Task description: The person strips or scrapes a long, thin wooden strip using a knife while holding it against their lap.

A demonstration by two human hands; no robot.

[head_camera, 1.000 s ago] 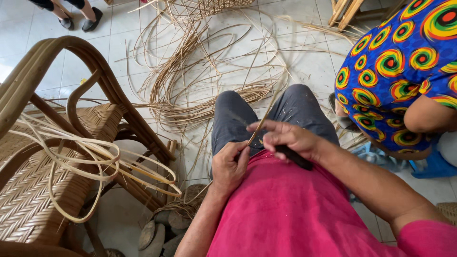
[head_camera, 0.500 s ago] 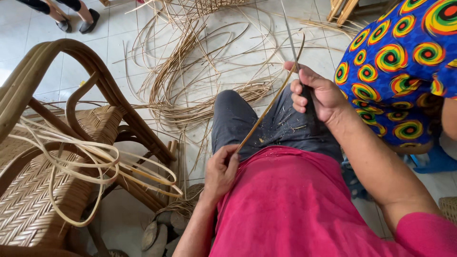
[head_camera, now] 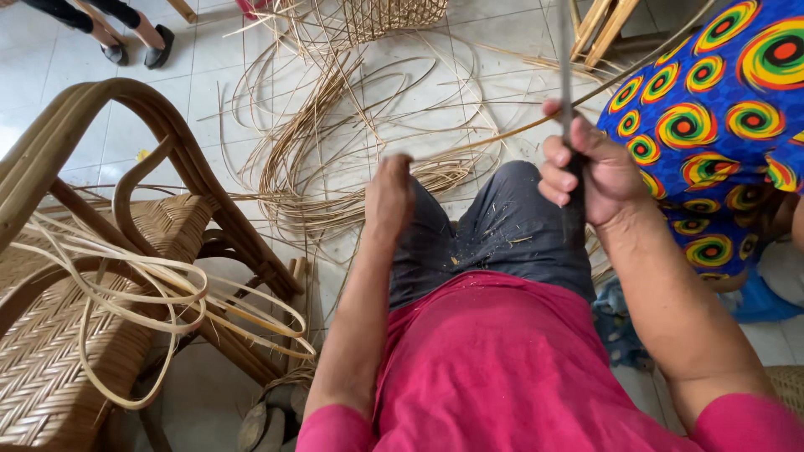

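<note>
Left grip (head_camera: pixel 390 194) now forward along cane strip (head_camera: pixel 502 138)

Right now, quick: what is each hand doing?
Left hand: closed on one end of a thin cane strip.
Right hand: closed around a knife, blade pointing up.

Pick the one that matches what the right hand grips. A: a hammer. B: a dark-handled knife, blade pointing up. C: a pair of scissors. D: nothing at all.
B: the right hand has its grip closed round a dark handle, and the knife blade rises above the fist, beside a thin rattan strip.
</note>
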